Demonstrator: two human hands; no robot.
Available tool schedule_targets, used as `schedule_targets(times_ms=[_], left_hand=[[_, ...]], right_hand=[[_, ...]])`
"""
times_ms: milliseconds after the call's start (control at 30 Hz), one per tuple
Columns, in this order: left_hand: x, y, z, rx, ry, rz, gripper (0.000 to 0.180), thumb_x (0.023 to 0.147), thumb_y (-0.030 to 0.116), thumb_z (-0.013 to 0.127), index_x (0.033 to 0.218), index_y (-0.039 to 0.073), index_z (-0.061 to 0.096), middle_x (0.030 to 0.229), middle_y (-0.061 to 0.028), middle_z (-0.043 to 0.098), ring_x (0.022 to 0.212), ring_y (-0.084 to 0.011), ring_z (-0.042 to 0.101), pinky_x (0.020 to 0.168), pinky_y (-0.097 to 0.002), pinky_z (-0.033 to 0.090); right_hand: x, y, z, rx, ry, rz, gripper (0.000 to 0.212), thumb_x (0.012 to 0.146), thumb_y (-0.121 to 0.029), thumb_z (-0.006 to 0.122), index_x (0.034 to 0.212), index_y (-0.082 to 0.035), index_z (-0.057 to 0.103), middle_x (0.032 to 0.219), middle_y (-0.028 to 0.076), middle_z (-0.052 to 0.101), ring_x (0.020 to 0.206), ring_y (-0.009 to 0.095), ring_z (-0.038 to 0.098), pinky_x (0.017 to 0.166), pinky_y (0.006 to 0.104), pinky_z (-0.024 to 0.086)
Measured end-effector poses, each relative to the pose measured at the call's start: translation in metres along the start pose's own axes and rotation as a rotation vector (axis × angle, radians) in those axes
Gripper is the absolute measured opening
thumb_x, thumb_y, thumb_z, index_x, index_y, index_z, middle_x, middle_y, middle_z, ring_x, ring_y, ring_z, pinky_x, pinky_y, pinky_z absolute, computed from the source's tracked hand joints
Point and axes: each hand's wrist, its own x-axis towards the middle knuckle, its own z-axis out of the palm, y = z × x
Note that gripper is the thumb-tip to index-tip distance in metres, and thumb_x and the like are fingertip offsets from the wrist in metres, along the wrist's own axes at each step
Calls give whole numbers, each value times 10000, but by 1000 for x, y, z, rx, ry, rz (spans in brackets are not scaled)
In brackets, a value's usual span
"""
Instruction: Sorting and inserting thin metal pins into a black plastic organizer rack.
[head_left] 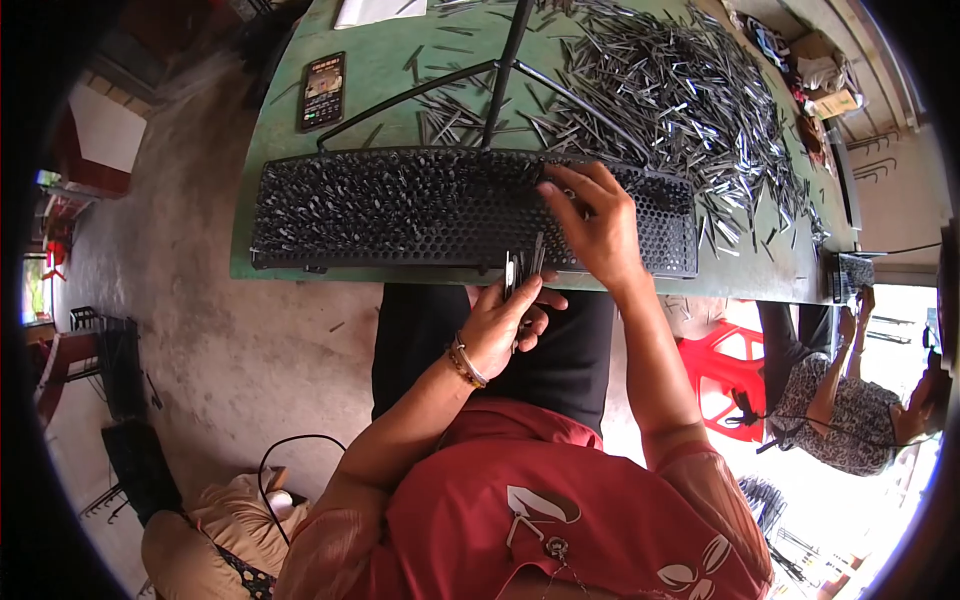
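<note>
In front of me on the table edge lies a long black perforated rack (660, 235). Thin dark sticks (335, 205) stand upright, packed in the holes of its left part, while holes show bare toward the right. My left hand (500, 328), just below the rack's front edge, grips a small bundle of slim dark sticks (523, 268) pointing up. My right hand (603, 225) reaches over the rack right of its middle. Its thumb and fingers are drawn together near the back rows; what they pinch, if anything, I cannot make out.
A large heap of loose dark sticks (690, 110) covers the green table (400, 120) at the far right. Behind the rack rises a black metal frame (497, 95); a phone (322, 92) lies left of it. A red stool (725, 375) and another person (845, 410) are at right.
</note>
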Motion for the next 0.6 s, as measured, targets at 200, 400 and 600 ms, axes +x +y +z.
schedule_targets(times_ms=[200, 400, 600], left_hand=[[2, 0, -5, 1, -48, 143, 327, 963, 309, 472, 1149, 47, 535, 878, -63, 610, 545, -36, 426, 417, -178, 311], [6, -8, -16, -61, -17, 100, 325, 956, 316, 485, 1127, 48, 550, 858, -57, 607, 550, -34, 411, 428, -169, 302], [4, -4, -13, -58, -18, 56, 299, 952, 295, 498, 1122, 56, 552, 849, -57, 623, 570, -33, 445, 441, -175, 315]], right_hand=[[-8, -1, -5, 352, -389, 318, 192, 821, -113, 687, 927, 45, 666, 764, 66, 674, 711, 78, 579, 640, 232, 479], [10, -10, 20, 188, -3, -43, 151, 791, -47, 691, 932, 6, 678, 813, 73, 668, 715, 108, 603, 640, 238, 483], [21, -3, 59, 129, 126, -267, 163, 771, -23, 692, 933, -12, 676, 859, 107, 666, 744, 195, 642, 654, 278, 506]])
